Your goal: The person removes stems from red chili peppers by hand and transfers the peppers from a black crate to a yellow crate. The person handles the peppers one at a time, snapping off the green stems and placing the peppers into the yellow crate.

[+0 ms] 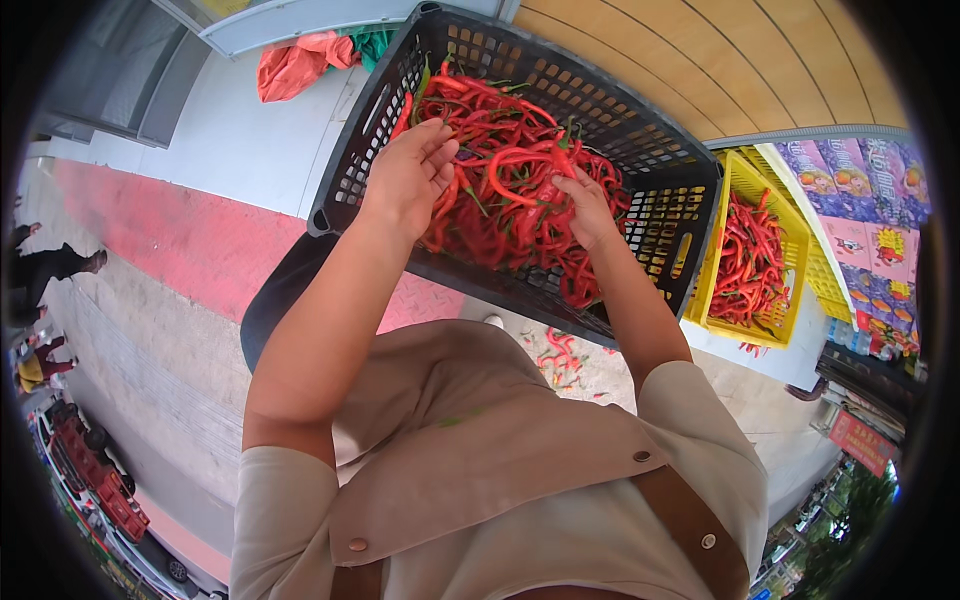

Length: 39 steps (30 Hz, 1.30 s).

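A black plastic crate (660,161) in front of me holds a heap of long red chili peppers (495,124), many with green stems. Over the left part of the heap is my left hand (411,176), its fingers loosely bent and nothing visible in them. My right hand (589,206) pinches a red chili pepper (561,161) between thumb and fingers, above the right side of the heap. Some peppers below and between the hands are blurred by motion. A greener pepper (421,86) leans near the crate's left wall.
To the right, a yellow plastic crate (799,277) contains more red chili peppers (750,255). Loose peppers and scraps (562,356) lie on the ground below the black crate. Red and green bags (304,64) rest at the upper left. Printed cartons (862,202) are stacked at the right.
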Motion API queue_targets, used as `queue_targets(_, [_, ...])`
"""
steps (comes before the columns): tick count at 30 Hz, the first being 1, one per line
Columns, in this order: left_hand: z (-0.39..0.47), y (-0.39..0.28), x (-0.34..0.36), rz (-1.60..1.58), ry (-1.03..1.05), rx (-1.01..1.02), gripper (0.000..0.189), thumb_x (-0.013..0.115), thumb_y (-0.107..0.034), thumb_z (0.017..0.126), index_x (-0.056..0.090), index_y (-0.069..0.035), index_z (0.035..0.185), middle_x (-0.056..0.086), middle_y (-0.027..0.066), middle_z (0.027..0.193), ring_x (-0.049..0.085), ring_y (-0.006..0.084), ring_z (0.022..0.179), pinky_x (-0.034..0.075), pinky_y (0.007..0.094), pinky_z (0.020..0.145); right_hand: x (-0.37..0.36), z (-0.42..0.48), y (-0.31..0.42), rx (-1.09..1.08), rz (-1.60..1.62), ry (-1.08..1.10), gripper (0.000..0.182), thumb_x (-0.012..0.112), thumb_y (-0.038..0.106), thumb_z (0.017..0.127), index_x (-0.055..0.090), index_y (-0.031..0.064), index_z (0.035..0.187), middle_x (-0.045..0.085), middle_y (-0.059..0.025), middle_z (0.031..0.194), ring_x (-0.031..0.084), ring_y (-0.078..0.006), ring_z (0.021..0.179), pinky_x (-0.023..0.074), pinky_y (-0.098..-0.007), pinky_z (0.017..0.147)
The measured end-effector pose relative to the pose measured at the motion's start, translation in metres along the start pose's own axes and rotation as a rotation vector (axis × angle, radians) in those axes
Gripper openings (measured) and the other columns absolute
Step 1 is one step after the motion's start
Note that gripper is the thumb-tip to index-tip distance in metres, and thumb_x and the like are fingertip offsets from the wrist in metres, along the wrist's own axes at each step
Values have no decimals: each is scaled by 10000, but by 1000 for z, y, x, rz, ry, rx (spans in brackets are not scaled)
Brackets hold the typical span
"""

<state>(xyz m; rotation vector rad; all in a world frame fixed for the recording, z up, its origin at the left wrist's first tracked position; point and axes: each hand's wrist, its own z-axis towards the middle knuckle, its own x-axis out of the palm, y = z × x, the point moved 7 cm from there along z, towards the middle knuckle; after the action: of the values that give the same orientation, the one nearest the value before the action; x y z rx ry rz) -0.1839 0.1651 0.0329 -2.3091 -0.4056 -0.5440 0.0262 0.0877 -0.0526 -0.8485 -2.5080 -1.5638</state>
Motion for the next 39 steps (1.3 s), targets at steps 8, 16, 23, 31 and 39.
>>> queue_targets(8, [7, 1, 3, 20, 3, -8, 202, 510, -143, 774, 503, -50, 953, 532, 19, 892, 503, 102, 794, 396, 229, 653, 5, -13, 15, 21, 320, 225, 287, 455, 135, 771, 479, -41, 996, 542, -85, 880, 509, -181, 843, 417, -293, 730])
queue_targets(16, [11, 9, 12, 19, 36, -25, 204, 518, -136, 768, 500, -42, 949, 528, 27, 888, 507, 113, 781, 399, 230, 642, 19, -23, 13, 75, 600, 253, 254, 432, 193, 820, 463, -15, 962, 482, -35, 767, 441, -123, 645, 380, -245, 571])
queue_targets(23, [11, 15, 28, 36, 57, -58, 187, 526, -122, 762, 507, -54, 935, 532, 18, 864, 509, 103, 756, 398, 220, 629, -7, -40, 29, 51, 793, 149, 414, 428, 411, 804, 475, 15, 916, 452, -8, 719, 420, -98, 612, 363, -209, 527])
queue_targets(31, [22, 21, 33, 57, 99, -83, 195, 527, -148, 757, 517, -70, 934, 529, 7, 881, 501, 92, 758, 388, 222, 652, -107, -99, 107, -126, 707, -91, 436, 472, 465, 757, 492, 39, 848, 452, 15, 668, 432, -96, 587, 360, -206, 495])
queue_targets(39, [20, 28, 37, 91, 126, -103, 220, 513, -156, 765, 506, -56, 961, 514, 3, 909, 493, 82, 761, 386, 214, 649, -396, -238, 212, -483, -36, -1395, 478, 412, 475, 785, 538, 25, 880, 546, -110, 727, 535, -246, 674, 445, -366, 604])
